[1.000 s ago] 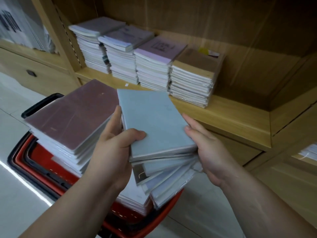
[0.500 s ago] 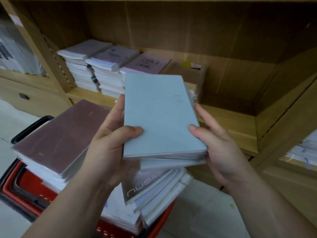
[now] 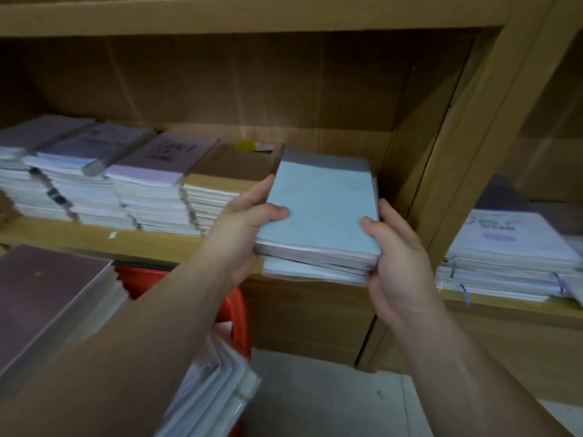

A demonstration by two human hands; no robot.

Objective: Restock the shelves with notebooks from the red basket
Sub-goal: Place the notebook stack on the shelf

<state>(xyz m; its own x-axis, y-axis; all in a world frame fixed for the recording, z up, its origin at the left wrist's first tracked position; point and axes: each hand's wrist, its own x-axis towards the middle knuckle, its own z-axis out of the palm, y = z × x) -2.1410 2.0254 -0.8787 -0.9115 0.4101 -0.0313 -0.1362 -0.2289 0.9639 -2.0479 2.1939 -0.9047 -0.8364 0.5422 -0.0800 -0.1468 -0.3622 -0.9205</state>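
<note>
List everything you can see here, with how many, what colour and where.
blue notebooks: one small stack, pale blue, held at the shelf edge
shelf stacks: four, lilac and brown covers, left on the shelf
shelf: one, wooden, ahead
maroon stack: one, maroon, lower left
basket: one, red, below the left arm
white stack: one, white, right compartment
left hand: grips blue notebooks' left side
right hand: grips their right side

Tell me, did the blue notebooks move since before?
Yes. The blue notebooks went up and forward from over the red basket to the shelf edge, right of the brown-topped stack.
</note>
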